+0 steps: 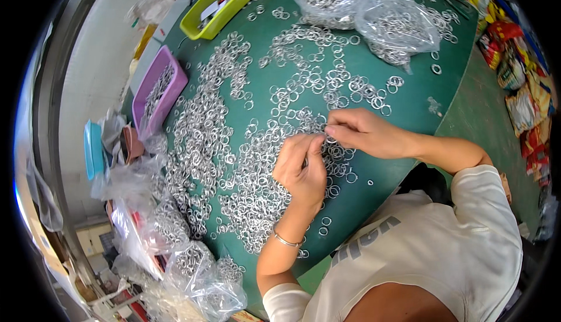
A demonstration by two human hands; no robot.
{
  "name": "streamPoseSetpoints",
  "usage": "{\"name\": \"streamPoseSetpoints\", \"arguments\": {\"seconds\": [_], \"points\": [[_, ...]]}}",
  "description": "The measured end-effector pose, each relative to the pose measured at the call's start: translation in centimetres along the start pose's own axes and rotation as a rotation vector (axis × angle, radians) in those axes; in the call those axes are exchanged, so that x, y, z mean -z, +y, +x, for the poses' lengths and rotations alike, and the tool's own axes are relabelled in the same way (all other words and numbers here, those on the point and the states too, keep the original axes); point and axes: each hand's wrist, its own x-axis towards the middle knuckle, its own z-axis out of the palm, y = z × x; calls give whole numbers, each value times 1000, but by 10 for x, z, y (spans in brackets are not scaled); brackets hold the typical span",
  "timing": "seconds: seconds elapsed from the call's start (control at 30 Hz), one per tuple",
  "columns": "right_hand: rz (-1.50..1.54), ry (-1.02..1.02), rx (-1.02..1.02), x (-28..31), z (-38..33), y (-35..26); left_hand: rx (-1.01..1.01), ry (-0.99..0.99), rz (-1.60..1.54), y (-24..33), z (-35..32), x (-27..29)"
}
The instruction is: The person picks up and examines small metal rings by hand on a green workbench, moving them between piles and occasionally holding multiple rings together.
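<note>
Over a heap of silver metal rings (257, 187) on a green table, my two hands come close together. My left hand (301, 164), with a bracelet on its wrist, is closed, thumb against curled fingers. My right hand (365, 134) reaches in from the right, its thumb and fingers pinched near the left thumb tip. What sits between the fingertips of either hand is too small to make out. More rings lie loose under and around both hands, and a second long band of rings (201, 129) spreads to the left.
Clear bags of rings (397, 27) stand at the far right of the table; more plastic bags (190, 260) crowd the near left. A purple basket (175, 85) and a yellow-green basket (242, 3) line the far left edge. Colourful packets (523, 108) lie beyond the right edge.
</note>
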Motion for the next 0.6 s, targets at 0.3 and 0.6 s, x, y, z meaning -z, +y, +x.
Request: {"name": "streamPoseSetpoints", "arguments": {"seconds": [0.3,0.6], "points": [[-275,95,136,-5,6,-8,584,158,-428,-1,-7,-14],[-591,122,404,-9,15,9,1077,112,-912,4,-4,-3]]}}
